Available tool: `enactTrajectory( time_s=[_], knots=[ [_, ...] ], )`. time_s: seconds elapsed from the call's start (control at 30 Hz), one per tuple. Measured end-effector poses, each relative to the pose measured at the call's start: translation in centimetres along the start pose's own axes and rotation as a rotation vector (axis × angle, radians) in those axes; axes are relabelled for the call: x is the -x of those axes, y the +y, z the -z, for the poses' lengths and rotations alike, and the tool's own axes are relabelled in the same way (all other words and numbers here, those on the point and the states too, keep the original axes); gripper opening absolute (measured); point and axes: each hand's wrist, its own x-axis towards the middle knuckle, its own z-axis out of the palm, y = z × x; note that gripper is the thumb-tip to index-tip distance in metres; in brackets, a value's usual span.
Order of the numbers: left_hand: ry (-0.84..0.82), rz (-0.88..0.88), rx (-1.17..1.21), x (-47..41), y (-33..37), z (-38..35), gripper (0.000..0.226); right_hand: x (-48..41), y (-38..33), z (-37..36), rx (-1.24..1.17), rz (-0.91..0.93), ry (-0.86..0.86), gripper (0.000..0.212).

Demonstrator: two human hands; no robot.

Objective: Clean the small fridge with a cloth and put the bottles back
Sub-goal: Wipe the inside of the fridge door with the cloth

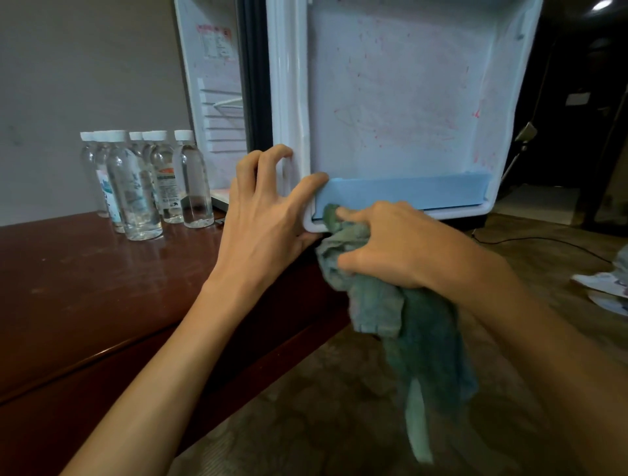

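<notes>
We braced our left hand (pixel 268 207) — fingers spread wide — against the open white fridge door (pixel 401 102), while our right hand (pixel 384 244) gripped the crumpled green cloth (pixel 418 326) at its blue shelf rail (pixel 404 192).

Dim indoor light with a bright lamp (pixel 602 4) glaring at top right, soft sheen on the dark wooden tabletop (pixel 85 271), murky shadowed background at right, wide-angle bending at edges, slight overall softness.

I was in a hotel-like room: mini fridge (pixel 217 85) on a dark polished wood surface (pixel 85 288), identical water bottles (pixel 142 183), patterned carpet (pixel 323 407), dim lighting.
</notes>
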Motion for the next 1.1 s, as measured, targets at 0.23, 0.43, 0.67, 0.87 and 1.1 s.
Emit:
enactTrajectory(
  time_s=[0.23, 0.43, 0.67, 0.87, 1.1],
  knots=[
    [-0.014, 0.011, 0.037, 0.1, 0.2, 0.2, 0.048, 1.3, -1.1, -4.7, -0.335, 0.094, 0.088, 0.095],
    [-0.019, 0.002, 0.01, 0.1, 0.1, 0.0, 0.061, 1.4, 6.0, -4.8, -0.144, -0.171, 0.345, 0.079],
    [-0.037, 0.011, 0.041, 0.3, 0.2, 0.0, 0.061, 1.1, 2.7, -7.5, -0.136, 0.094, 0.647, 0.073],
    [-0.029, 0.021, 0.042, 0.3, 0.5, 0.1, 0.052, 0.1, -0.8, -9.8, -0.409, 0.254, 0.986, 0.062],
    [-0.062, -0.129, 0.047, -0.5, -0.1, 0.3, 0.053, -2.6, 1.7, -8.7, -0.246, 0.187, 1.104, 0.053]
  ],
)
